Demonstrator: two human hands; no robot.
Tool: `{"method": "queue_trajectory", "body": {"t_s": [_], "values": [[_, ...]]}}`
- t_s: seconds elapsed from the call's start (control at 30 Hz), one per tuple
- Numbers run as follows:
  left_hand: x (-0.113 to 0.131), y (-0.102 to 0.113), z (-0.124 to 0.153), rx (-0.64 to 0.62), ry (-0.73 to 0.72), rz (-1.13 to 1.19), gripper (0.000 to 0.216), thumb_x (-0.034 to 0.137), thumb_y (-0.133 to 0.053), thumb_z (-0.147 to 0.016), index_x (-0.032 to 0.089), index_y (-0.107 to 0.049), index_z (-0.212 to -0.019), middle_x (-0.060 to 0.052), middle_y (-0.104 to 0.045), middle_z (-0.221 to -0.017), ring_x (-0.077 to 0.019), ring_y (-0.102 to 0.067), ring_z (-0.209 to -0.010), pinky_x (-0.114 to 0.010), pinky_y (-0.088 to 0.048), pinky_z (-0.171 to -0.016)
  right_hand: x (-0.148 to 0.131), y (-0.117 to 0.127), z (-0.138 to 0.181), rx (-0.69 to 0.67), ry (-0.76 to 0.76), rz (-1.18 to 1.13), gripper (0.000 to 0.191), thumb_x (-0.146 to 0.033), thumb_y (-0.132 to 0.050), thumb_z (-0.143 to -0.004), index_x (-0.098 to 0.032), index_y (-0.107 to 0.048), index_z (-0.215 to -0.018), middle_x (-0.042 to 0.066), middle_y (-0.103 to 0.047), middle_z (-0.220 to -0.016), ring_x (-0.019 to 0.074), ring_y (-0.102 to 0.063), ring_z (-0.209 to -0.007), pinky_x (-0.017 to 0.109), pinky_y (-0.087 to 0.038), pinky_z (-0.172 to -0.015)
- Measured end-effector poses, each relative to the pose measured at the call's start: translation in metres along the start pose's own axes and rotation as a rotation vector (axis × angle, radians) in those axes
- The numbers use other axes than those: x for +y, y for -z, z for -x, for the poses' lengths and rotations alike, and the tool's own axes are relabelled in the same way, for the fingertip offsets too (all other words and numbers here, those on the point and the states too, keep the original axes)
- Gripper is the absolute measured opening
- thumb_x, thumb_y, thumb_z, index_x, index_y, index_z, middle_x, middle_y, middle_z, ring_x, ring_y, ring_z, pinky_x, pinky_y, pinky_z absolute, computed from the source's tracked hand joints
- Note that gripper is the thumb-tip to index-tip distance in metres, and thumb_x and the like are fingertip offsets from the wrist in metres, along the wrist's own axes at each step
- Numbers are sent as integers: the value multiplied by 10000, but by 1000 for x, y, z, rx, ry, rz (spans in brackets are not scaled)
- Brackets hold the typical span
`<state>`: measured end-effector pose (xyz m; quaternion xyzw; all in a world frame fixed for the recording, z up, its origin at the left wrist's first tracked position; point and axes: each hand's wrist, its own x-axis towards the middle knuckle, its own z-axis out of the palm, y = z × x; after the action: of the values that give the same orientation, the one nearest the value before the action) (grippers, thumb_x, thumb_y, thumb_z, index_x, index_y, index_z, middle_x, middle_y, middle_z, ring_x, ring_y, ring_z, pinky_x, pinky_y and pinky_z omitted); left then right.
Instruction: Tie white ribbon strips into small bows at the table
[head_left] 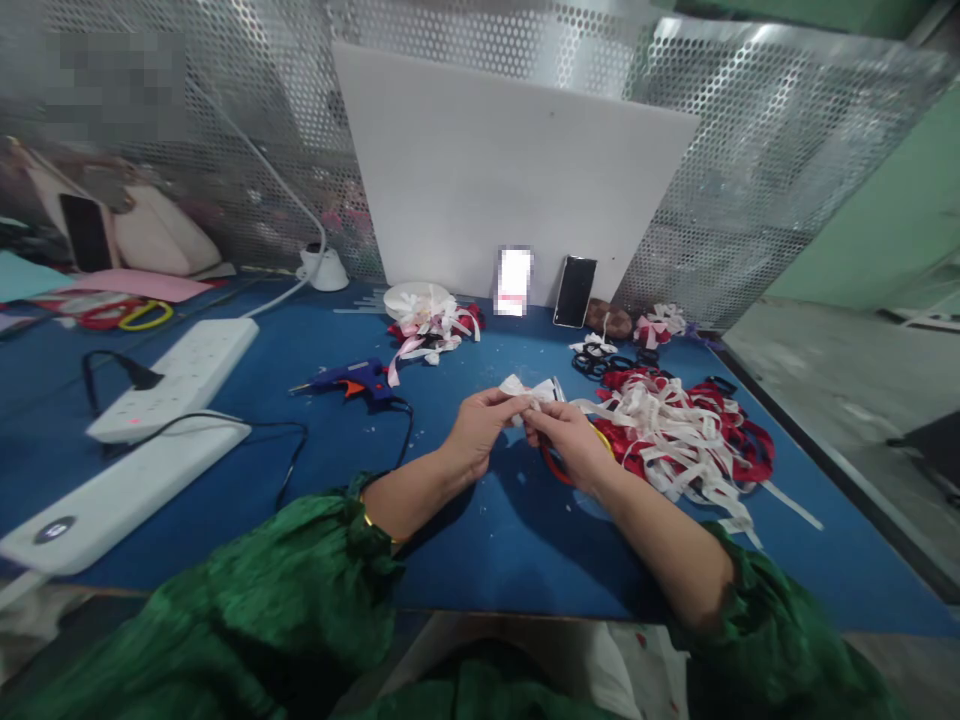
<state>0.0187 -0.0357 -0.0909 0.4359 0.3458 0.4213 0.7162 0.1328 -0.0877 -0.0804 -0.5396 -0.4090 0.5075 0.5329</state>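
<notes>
A white ribbon bow [538, 392] is pinched between both hands above the middle of the blue table. My left hand [480, 428] closes its thumb and fingers on the bow's left side. From the right, my right hand [571, 440] grips the lower right of the same bow, its fingertips close to the left ones. Beneath my right hand lie scissors with red and yellow handles [553, 466], partly covered by the hand. A heap of white ribbon strips [694, 440] mixed with red ones lies just right of my right hand.
A blue hot glue gun [349, 378] lies at left, its cord near white power strips [176, 375]. Behind are a pile of bows [431, 322], black hair ties [592, 362] and a dark phone [575, 291] against a white board [517, 170]. More scissors [146, 315] lie far left.
</notes>
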Motion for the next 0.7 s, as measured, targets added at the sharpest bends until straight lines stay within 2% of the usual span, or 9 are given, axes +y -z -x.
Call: {"method": "queue_trajectory", "body": {"t_s": [0.13, 0.27, 0.4, 0.53, 0.6, 0.7], "values": [[2, 0, 1, -50, 60, 46, 240, 294, -763, -605, 125, -701, -764, -63, -673, -779, -133, -592, -693, -293, -466, -719, 4, 0, -1, -10, 15, -3, 198, -326, -624, -655, -157, -544, -589, -42, -454, -518, 83, -411, -507, 227, -344, -519], [0, -2, 1, -14, 38, 108, 258, 279, -788, -569, 113, -699, -745, -51, -668, -736, -131, -586, -667, -299, -475, -712, 7, 2, -1, -32, 34, 93, 183, -306, -536, -707, -177, -501, -582, -47, -420, -508, 88, -398, -494, 227, -327, -500], [-3, -5, 3, 22, -73, 94, 225, 287, -782, -567, 128, -696, -701, -15, -652, -654, -107, -554, -583, -248, -451, -606, 5, -5, 6, -5, 26, 235, 251, -361, -498, -746, -195, -449, -563, -63, -358, -457, 87, -348, -429, 227, -291, -449], [-3, -6, 5, -3, -42, 59, 206, 322, -760, -597, 146, -667, -649, 22, -577, -500, -91, -485, -433, -225, -385, -453, 0, -15, 14, -90, -20, 2, 268, -353, -515, -727, -194, -414, -537, -70, -306, -480, 75, -309, -424, 228, -344, -479], [-3, -4, 4, -6, -17, 61, 212, 330, -760, -599, 148, -663, -650, 20, -577, -503, -92, -485, -422, -224, -380, -433, 0, -15, 12, -143, -21, -45, 248, -347, -520, -727, -193, -435, -552, -66, -323, -492, 81, -335, -439, 237, -368, -514], [-3, -1, -2, 12, -5, 88, 236, 343, -770, -591, 139, -668, -651, -4, -618, -569, -97, -523, -469, -232, -421, -477, 0, -5, 6, -150, 109, 207, 255, -378, -538, -746, -184, -522, -580, -31, -447, -533, 115, -444, -548, 244, -373, -583]]}}
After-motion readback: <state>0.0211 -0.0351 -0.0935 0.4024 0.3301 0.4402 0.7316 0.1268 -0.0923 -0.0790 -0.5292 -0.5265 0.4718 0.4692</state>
